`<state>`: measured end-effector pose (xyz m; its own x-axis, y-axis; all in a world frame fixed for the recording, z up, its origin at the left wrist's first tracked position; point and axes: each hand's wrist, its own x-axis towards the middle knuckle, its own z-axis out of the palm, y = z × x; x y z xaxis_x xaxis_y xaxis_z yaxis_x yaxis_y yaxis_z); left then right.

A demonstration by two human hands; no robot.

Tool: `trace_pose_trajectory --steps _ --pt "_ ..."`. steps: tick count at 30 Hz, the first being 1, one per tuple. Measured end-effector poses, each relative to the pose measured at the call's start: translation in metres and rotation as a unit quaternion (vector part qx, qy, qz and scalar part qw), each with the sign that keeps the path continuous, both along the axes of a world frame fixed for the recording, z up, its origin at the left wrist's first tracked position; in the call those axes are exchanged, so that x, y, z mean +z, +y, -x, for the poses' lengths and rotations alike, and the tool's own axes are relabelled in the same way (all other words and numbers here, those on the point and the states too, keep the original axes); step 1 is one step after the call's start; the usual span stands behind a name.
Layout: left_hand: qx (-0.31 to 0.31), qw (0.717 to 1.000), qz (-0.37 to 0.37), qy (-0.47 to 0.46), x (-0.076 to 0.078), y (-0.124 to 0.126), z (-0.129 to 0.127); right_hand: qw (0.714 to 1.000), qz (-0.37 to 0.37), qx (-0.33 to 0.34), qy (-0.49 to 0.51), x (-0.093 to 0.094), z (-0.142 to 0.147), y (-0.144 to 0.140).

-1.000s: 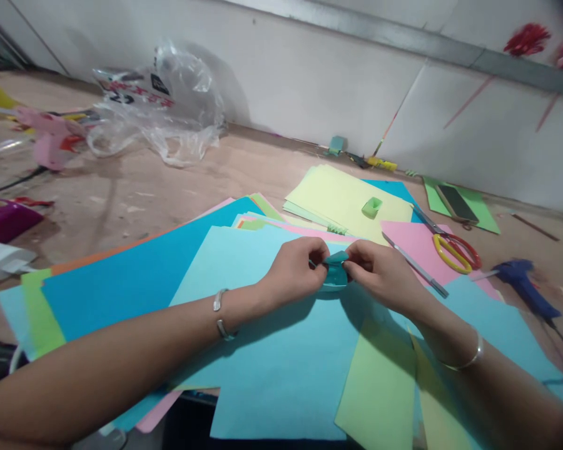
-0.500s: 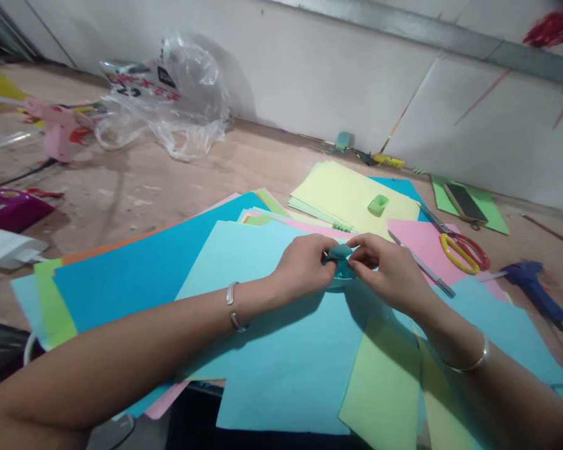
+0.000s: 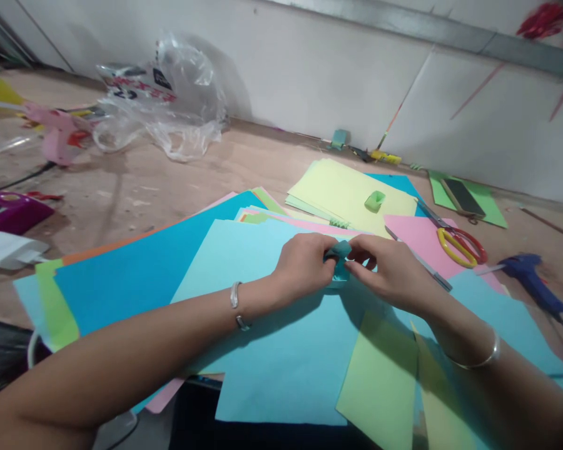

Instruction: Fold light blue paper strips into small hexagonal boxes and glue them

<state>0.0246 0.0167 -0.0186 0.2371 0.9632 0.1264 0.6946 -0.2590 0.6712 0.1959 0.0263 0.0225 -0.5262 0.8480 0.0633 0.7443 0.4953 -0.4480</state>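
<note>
A small teal folded paper piece point(image 3: 338, 253) is pinched between my left hand point(image 3: 303, 267) and my right hand point(image 3: 388, 269), fingertips of both meeting on it. They hover just over a light blue sheet point(image 3: 272, 325) in a spread of coloured paper. Both wrists wear a silver bangle. A small green folded paper piece point(image 3: 374, 200) lies on a pale yellow sheet point(image 3: 342, 190) farther back.
Red-and-yellow scissors point(image 3: 455, 240), a grey pen point(image 3: 422, 259) and a blue glue gun point(image 3: 530, 281) lie at right. A phone point(image 3: 460, 197) rests on green paper. A clear plastic bag point(image 3: 164, 103) and pink glue gun point(image 3: 59, 131) sit at back left by the white wall.
Both hands kept working the teal piece, folding it tighter; it now looks smaller between the fingertips. The view shifted slightly.
</note>
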Motion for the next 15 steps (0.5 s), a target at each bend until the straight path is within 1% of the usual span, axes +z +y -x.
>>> trace_pose_trajectory --steps 4,8,11,15 --pt "0.03 1.0 -0.006 0.006 0.001 -0.002 -0.002 0.999 -0.015 -0.019 0.023 -0.011 0.005 -0.001" --pt "0.019 1.0 0.017 0.001 0.002 -0.001 -0.002 0.998 -0.035 -0.01 0.054 -0.021 0.007 0.0" --pt "0.012 1.0 0.02 0.003 0.002 -0.001 -0.001 0.998 -0.035 0.015 0.056 -0.017 0.005 0.001" --pt "0.006 1.0 0.013 0.028 0.004 -0.001 0.0 0.999 -0.014 0.048 0.019 -0.002 0.001 0.001"
